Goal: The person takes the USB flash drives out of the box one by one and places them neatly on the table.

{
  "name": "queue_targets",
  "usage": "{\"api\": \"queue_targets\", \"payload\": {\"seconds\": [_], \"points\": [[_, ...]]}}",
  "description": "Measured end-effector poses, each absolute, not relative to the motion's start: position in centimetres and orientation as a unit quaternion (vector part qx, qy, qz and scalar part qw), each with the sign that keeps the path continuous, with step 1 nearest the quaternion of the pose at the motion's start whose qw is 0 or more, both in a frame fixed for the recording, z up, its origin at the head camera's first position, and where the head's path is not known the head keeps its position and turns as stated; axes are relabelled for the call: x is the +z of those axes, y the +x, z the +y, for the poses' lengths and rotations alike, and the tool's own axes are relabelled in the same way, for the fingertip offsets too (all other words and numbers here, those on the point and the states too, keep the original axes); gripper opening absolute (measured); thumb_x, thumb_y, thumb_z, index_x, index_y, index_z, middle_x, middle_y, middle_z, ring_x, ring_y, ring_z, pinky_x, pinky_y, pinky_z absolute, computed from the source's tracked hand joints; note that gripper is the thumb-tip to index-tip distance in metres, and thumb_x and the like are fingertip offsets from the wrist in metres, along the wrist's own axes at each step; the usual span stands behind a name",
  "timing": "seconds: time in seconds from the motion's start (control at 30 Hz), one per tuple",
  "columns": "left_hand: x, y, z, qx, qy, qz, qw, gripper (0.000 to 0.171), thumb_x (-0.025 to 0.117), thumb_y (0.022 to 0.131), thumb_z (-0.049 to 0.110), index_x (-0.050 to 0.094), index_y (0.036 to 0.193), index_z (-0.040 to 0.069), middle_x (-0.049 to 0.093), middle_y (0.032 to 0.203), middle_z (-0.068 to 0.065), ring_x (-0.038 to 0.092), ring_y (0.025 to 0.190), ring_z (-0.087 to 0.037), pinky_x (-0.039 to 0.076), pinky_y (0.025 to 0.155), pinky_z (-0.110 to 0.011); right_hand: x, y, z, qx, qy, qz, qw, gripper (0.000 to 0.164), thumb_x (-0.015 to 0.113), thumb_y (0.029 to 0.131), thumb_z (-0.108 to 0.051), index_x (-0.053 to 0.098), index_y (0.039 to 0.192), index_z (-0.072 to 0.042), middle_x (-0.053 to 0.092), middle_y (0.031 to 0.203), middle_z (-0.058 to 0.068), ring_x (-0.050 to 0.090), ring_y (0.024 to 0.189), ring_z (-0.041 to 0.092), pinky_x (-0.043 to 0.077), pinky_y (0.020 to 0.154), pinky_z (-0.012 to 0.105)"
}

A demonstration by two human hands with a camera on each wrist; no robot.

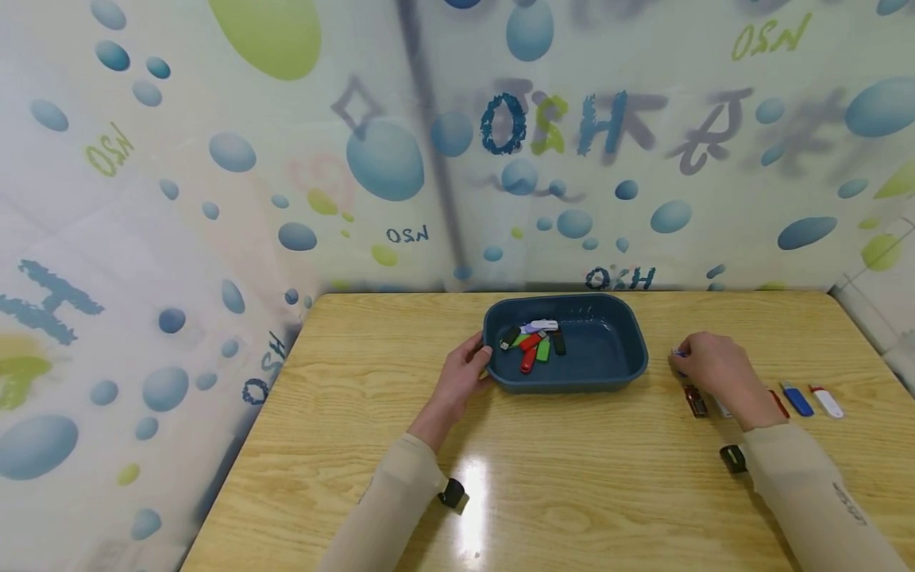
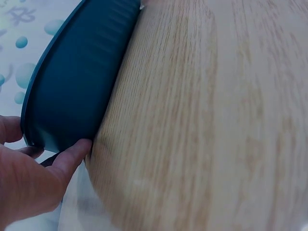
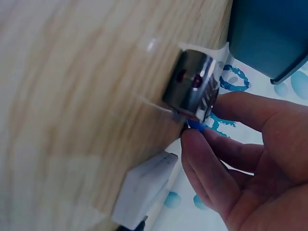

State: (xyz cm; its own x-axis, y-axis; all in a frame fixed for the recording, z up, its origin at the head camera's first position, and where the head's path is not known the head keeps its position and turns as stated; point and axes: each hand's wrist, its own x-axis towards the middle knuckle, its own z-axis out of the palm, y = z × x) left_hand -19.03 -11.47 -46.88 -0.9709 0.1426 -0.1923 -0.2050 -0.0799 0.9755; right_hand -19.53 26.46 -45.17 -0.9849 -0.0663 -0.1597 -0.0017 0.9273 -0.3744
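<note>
A dark blue plastic bin (image 1: 600, 381) stands on the wooden table with several USB flash drives in its left half, among them a red one (image 1: 528, 360) and a white one (image 1: 545, 325). My left hand (image 1: 463, 373) grips the bin's left end, thumb on the side wall in the left wrist view. Right of the bin, my right hand (image 1: 718, 373) pinches a small blue flash drive (image 3: 196, 125), mostly hidden by the fingers. Close to those fingers lies a dark red flash drive (image 1: 695, 401); a white one (image 3: 144, 187) is beside it.
Farther right on the table (image 1: 572, 477) lie a blue flash drive (image 1: 797, 400) and a white-and-red one (image 1: 827, 401); a red one (image 1: 779, 403) is partly behind the right wrist. A patterned curtain (image 1: 386, 159) hangs behind the table's back edge.
</note>
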Motion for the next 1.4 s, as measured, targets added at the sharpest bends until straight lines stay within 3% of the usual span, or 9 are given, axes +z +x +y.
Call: {"api": "queue_targets", "payload": {"seconds": [0.23, 0.7, 0.77, 0.87, 0.97, 1.0, 1.1, 1.23, 1.4], "points": [[-46.8, -19.0, -11.4, 0.737, -0.02, 0.665, 0.117, 0.048, 0.044, 0.103, 0.015, 0.038, 0.149, 0.003, 0.043, 0.145, -0.016, 0.046, 0.129, -0.03, 0.046, 0.094, -0.047, -44.9, -19.4, 26.3, -0.18, -0.03, 0.98, 0.074, 0.037, 0.058, 0.091, -0.018, 0.05, 0.055, -0.013, 0.04, 0.051, -0.003, 0.041, 0.046, 0.014, 0.03, 0.046, 0.028], [-46.9, -19.0, -11.4, 0.737, -0.022, 0.665, 0.117, 0.048, 0.044, 0.103, 0.014, 0.038, 0.15, 0.006, 0.043, 0.145, -0.015, 0.047, 0.128, -0.029, 0.047, 0.093, -0.046, -44.8, -19.2, 26.4, -0.176, -0.044, 0.981, 0.075, 0.045, 0.054, 0.094, -0.023, 0.048, 0.051, -0.013, 0.036, 0.046, -0.004, 0.037, 0.042, 0.013, 0.03, 0.044, 0.028], [-46.9, -19.0, -11.4, 0.737, -0.02, 0.666, 0.116, 0.047, 0.044, 0.103, 0.014, 0.038, 0.15, 0.005, 0.043, 0.145, -0.015, 0.047, 0.128, -0.029, 0.047, 0.094, -0.047, -44.5, -19.2, 26.5, -0.177, -0.035, 0.981, 0.078, 0.043, 0.052, 0.096, -0.027, 0.053, 0.057, -0.009, 0.039, 0.046, -0.002, 0.039, 0.042, 0.014, 0.032, 0.043, 0.028], [-46.9, -19.0, -11.4, 0.736, -0.022, 0.666, 0.116, 0.047, 0.044, 0.103, 0.014, 0.039, 0.149, 0.005, 0.044, 0.145, -0.015, 0.047, 0.127, -0.029, 0.047, 0.093, -0.047, -44.0, -19.0, 26.3, -0.183, -0.024, 0.981, 0.059, 0.041, 0.05, 0.098, -0.033, 0.065, 0.083, 0.003, 0.05, 0.053, 0.002, 0.045, 0.045, 0.016, 0.037, 0.042, 0.03], [-46.9, -19.0, -11.4, 0.736, -0.028, 0.667, 0.116, 0.047, 0.045, 0.103, 0.015, 0.04, 0.149, 0.007, 0.045, 0.144, -0.014, 0.048, 0.126, -0.028, 0.047, 0.093, -0.046, -43.4, -18.9, 25.7, -0.196, -0.021, 0.98, 0.013, 0.049, 0.05, 0.097, -0.037, 0.063, 0.111, 0.008, 0.064, 0.074, 0.012, 0.054, 0.054, 0.021, 0.044, 0.043, 0.034], [-46.9, -19.1, -11.4, 0.735, -0.029, 0.667, 0.115, 0.047, 0.045, 0.103, 0.015, 0.04, 0.149, 0.007, 0.045, 0.143, -0.014, 0.049, 0.126, -0.028, 0.048, 0.093, -0.046, -43.2, -18.8, 25.4, -0.199, -0.02, 0.98, -0.005, 0.051, 0.051, 0.096, -0.038, 0.062, 0.114, 0.008, 0.065, 0.082, 0.016, 0.056, 0.059, 0.023, 0.046, 0.045, 0.036], [-46.9, -19.1, -11.4, 0.733, -0.029, 0.669, 0.116, 0.047, 0.045, 0.103, 0.015, 0.04, 0.149, 0.006, 0.045, 0.143, -0.014, 0.048, 0.126, -0.028, 0.048, 0.093, -0.046, -42.6, -18.6, 24.2, -0.209, -0.028, 0.976, -0.058, 0.048, 0.052, 0.096, -0.038, 0.064, 0.113, 0.006, 0.064, 0.1, 0.023, 0.06, 0.073, 0.029, 0.05, 0.053, 0.044], [-46.9, -19.1, -11.4, 0.733, -0.03, 0.67, 0.118, 0.047, 0.045, 0.103, 0.015, 0.04, 0.149, 0.006, 0.045, 0.143, -0.014, 0.048, 0.126, -0.028, 0.048, 0.093, -0.046, -42.2, -18.6, 22.3, -0.226, -0.068, 0.965, -0.115, 0.038, 0.054, 0.097, -0.03, 0.066, 0.111, 0.003, 0.062, 0.102, 0.022, 0.06, 0.085, 0.033, 0.05, 0.062, 0.05], [-46.9, -19.1, -11.4, 0.733, -0.031, 0.669, 0.116, 0.047, 0.045, 0.103, 0.016, 0.04, 0.149, 0.006, 0.046, 0.143, -0.013, 0.049, 0.126, -0.027, 0.048, 0.093, -0.045, -42.1, -19.0, 19.8, -0.241, -0.124, 0.956, -0.11, 0.031, 0.056, 0.096, -0.024, 0.066, 0.109, 0.003, 0.059, 0.106, 0.022, 0.057, 0.093, 0.035, 0.049, 0.074, 0.052]]}}
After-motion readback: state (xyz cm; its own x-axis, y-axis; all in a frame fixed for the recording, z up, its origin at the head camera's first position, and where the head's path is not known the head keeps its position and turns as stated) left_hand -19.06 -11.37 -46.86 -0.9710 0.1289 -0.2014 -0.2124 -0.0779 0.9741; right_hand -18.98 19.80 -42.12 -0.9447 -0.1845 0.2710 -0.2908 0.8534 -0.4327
